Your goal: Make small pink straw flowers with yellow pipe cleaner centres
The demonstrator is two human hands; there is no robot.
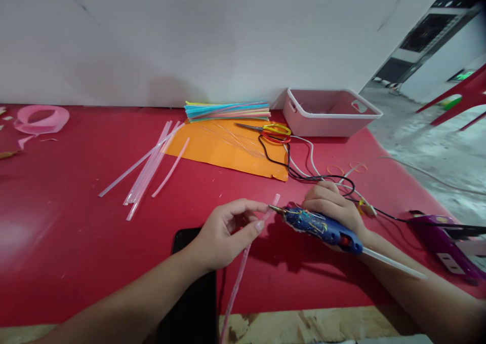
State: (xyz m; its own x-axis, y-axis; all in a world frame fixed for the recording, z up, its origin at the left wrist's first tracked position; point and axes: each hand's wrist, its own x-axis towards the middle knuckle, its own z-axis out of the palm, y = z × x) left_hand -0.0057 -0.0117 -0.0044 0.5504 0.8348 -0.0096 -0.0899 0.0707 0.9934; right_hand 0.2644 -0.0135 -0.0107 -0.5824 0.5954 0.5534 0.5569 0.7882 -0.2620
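Observation:
My left hand (228, 232) pinches a long, thin pink plastic strip (238, 280) near its upper end, between thumb and forefinger. The strip runs down past the table's front edge. My right hand (334, 207) is wrapped round a blue hot glue gun (319, 227), whose body is smeared with dried glue strands. Its metal nozzle (277, 209) points left and sits at the strip, close to my left fingertips; whether it touches is hard to tell. A clear glue stick (395, 264) juts from the back of the gun.
Several pink strips (148, 174) lie to the left, near an orange sheet (224, 149) carrying scissors (275, 131) and a multicoloured bundle (228, 111). Behind stands a pink basket (326, 126). Cables (304, 174) cross toward a purple power strip (436, 237). A black phone-like slab (193, 303) lies under my left arm.

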